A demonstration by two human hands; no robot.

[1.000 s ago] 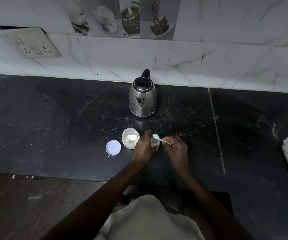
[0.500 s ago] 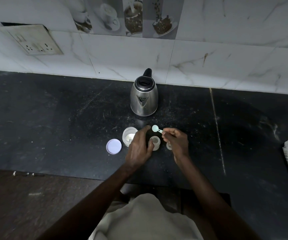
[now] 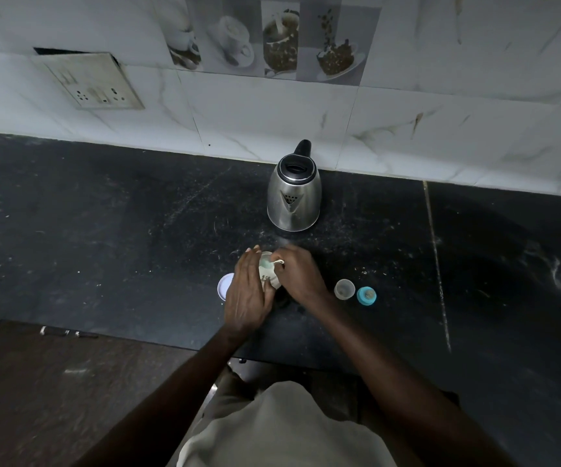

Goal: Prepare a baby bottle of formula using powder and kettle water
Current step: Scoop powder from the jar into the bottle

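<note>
While at jar (image 3: 267, 275), scoop (image 3: 267, 263) (handle rightward)

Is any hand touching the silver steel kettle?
No, the left hand and right hand are apart from the silver steel kettle.

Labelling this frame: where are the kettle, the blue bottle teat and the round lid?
Kettle (image 3: 294, 200): head view, steel body.
Blue bottle teat (image 3: 366, 295): head view, centre.
Round lid (image 3: 224, 286): head view, visible left part.

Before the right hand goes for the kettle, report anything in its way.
Nothing visible does: only speckled counter lies between the right hand, pinching the scoop, and the kettle. The clear cap and blue teat ring sit off to the right.
</note>
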